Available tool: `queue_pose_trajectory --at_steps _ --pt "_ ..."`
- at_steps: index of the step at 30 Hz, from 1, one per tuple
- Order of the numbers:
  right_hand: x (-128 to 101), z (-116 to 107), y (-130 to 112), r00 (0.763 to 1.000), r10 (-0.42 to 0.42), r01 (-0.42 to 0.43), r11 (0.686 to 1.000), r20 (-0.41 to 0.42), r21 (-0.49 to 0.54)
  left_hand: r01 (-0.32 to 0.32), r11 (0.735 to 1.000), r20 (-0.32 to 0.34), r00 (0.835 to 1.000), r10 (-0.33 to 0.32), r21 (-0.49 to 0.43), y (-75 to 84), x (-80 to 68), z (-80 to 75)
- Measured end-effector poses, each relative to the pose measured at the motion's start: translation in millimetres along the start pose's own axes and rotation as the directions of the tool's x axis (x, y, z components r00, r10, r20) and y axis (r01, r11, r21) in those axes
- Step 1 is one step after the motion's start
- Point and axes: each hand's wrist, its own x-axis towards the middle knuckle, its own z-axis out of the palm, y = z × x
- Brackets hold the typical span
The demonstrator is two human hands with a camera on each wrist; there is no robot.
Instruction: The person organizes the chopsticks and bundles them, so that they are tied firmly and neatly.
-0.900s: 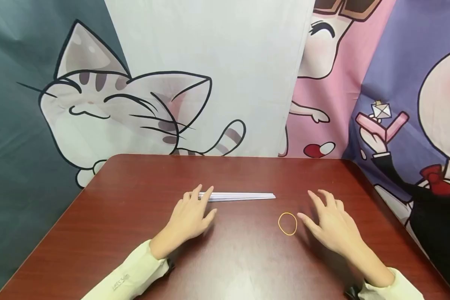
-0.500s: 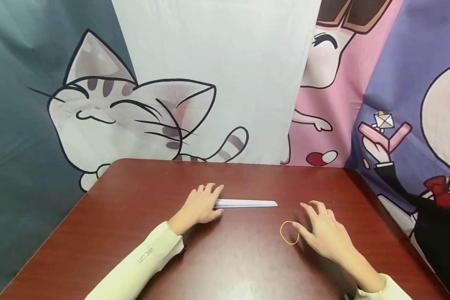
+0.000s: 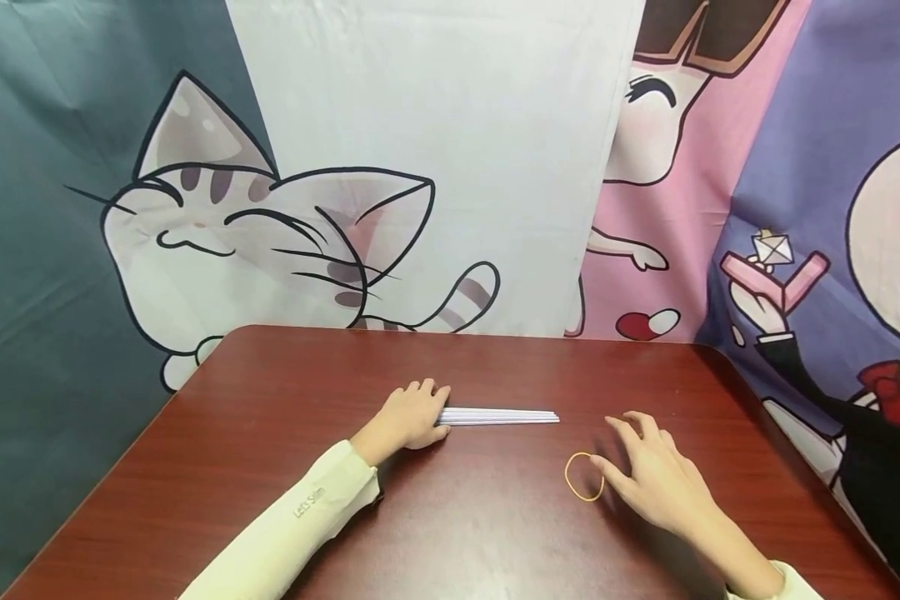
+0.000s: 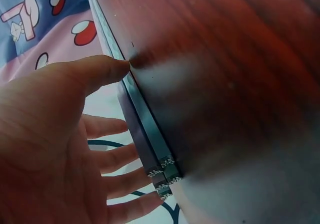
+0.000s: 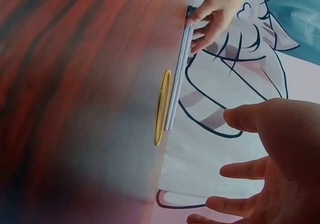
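Lying beside right fingers (image 3: 630,433): rubber band (image 3: 584,477)

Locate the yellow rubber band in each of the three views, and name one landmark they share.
Head: the rubber band lies on the table right of centre, just left of the right hand.
Left wrist: not in it.
Right wrist: seen edge-on near the middle, beside the sticks.
Shared landmark: the bundle of white sticks, gripped at one end by the left hand.
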Motion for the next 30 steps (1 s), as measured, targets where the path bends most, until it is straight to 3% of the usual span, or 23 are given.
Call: queue_pose_trajectory --at_steps 9,22,30 --pt "2.8 -3.0 -2.1 1.0 -0.005 0.005 1.0 0.006 0.012 -0.07 0.997 -0.068 0.995 0.073 0.037 -0.3 5.3 -0.8" --pt "2.2 -2.0 -1.8 0.999 -0.004 0.004 1.0 0.047 0.01 -0.04 0.999 0.016 0.999 0.04 0.021 2.7 7.7 -0.6" --pt "1.0 -2.7 -1.4 0.998 -0.002 0.002 1.0 0.07 0.011 -0.054 0.998 0.059 0.997 0.053 0.029 5.5 7.6 6.7"
